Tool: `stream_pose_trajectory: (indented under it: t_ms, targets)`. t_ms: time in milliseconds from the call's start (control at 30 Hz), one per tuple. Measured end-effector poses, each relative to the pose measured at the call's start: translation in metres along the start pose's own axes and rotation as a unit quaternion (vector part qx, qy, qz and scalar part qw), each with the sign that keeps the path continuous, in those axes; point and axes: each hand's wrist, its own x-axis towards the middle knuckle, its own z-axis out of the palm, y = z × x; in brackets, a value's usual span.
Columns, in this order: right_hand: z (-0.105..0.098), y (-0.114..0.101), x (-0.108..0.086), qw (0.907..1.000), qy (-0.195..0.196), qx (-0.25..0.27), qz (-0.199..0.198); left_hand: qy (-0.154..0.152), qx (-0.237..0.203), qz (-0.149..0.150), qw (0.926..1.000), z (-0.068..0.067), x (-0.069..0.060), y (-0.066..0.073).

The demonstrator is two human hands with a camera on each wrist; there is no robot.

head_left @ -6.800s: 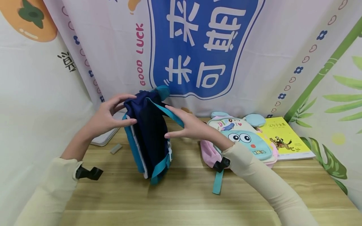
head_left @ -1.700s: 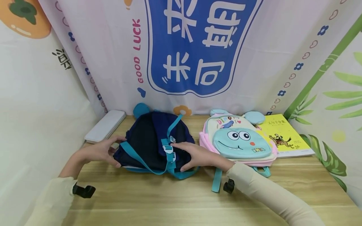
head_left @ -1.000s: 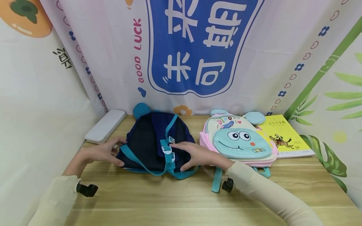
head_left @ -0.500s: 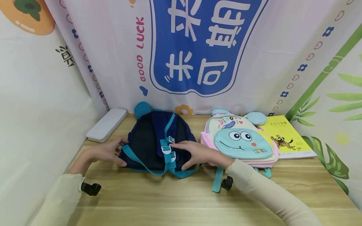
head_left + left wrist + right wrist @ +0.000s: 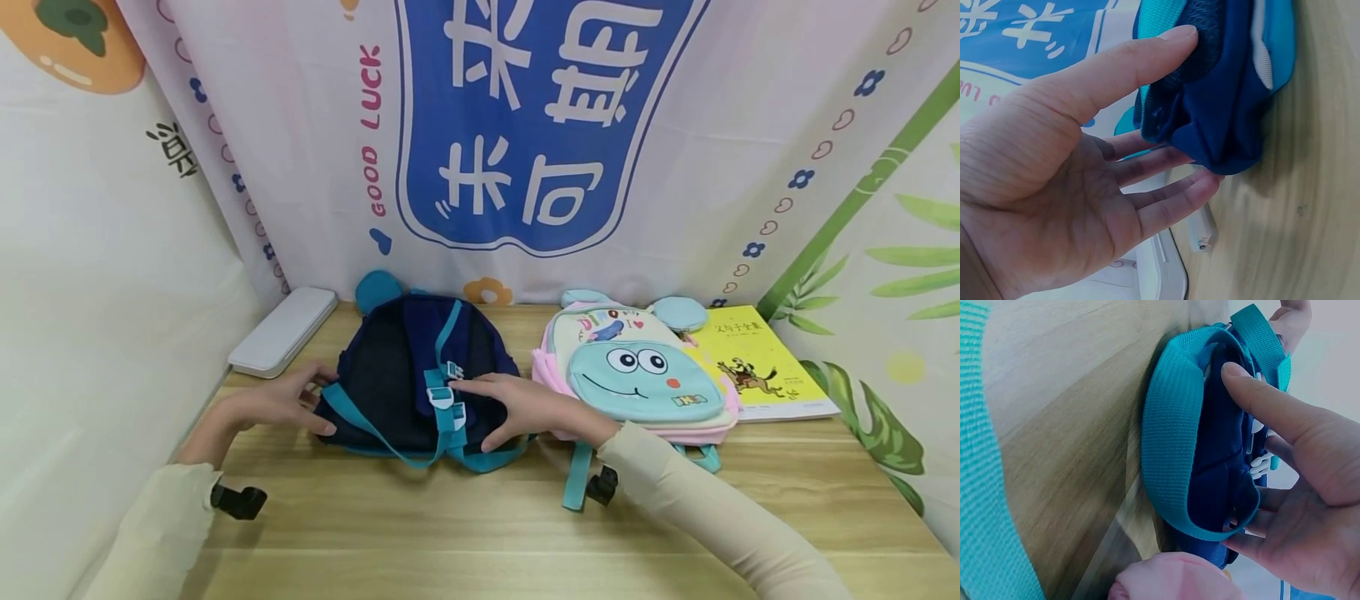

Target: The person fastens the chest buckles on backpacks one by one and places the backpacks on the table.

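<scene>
A navy backpack (image 5: 390, 367) with teal straps and white buckles lies strap side up on the wooden table in the head view. My left hand (image 5: 281, 404) is at its lower left corner. In the left wrist view, the thumb lies over the navy corner (image 5: 1222, 119) and the nearly straight fingers touch its side, with a gap at the palm. My right hand (image 5: 528, 408) spreads over the bag's right side, thumb and fingers apart. In the right wrist view, a looped teal strap (image 5: 1172, 431) hangs beside the thumb; some fingertips are hidden behind the bag.
A pink and mint backpack (image 5: 645, 383) with a cartoon face lies to the right, partly over a yellow book (image 5: 757, 358). A white flat case (image 5: 285, 332) stands back left. A small grey block (image 5: 1202, 231) is below the left fingers. Printed cloth (image 5: 300, 167) hangs behind.
Several seconds ago both hands had the navy backpack standing up on the table. It since lies down, strap side up. Over the last second, hands and bag barely move; the view shifts slightly.
</scene>
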Motion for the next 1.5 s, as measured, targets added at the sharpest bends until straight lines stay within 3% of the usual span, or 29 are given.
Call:
stream_pose_trajectory:
  t_ms: [300, 467, 600, 833, 1000, 1167, 1300, 1500]
  targets:
    - [0.003, 0.005, 0.000, 1.0000, 0.007, 0.003, -0.001, 0.020, 0.018, -0.014, 0.9995, -0.007, -0.002, 0.007]
    - [0.002, 0.005, -0.001, 1.0000, 0.008, 0.006, 0.001, 0.062, 0.042, 0.014, 0.9971, -0.008, 0.000, 0.018]
    - [0.001, 0.005, -0.002, 0.9999, 0.010, 0.003, 0.002, 0.107, 0.068, 0.053, 0.9906, -0.004, 0.007, 0.041]
    - [-0.001, 0.003, -0.003, 0.9998, 0.010, 0.016, 0.010, 0.161, 0.094, 0.146, 0.9716, 0.015, 0.028, 0.097]
    - [-0.002, 0.003, -0.003, 0.9994, 0.008, 0.025, 0.022, 0.150, 0.088, 0.203, 0.9637, 0.035, 0.047, 0.130]
    - [-0.001, 0.003, -0.002, 0.9996, 0.008, 0.017, 0.020, 0.117, 0.098, 0.207, 0.9664, 0.049, 0.065, 0.149]
    - [0.000, 0.005, -0.002, 0.9997, 0.010, 0.013, 0.016, 0.097, 0.131, 0.191, 0.9679, 0.056, 0.081, 0.151]
    - [0.002, 0.007, -0.001, 0.9999, 0.010, 0.009, 0.009, 0.097, 0.197, 0.167, 0.9612, 0.061, 0.099, 0.138]
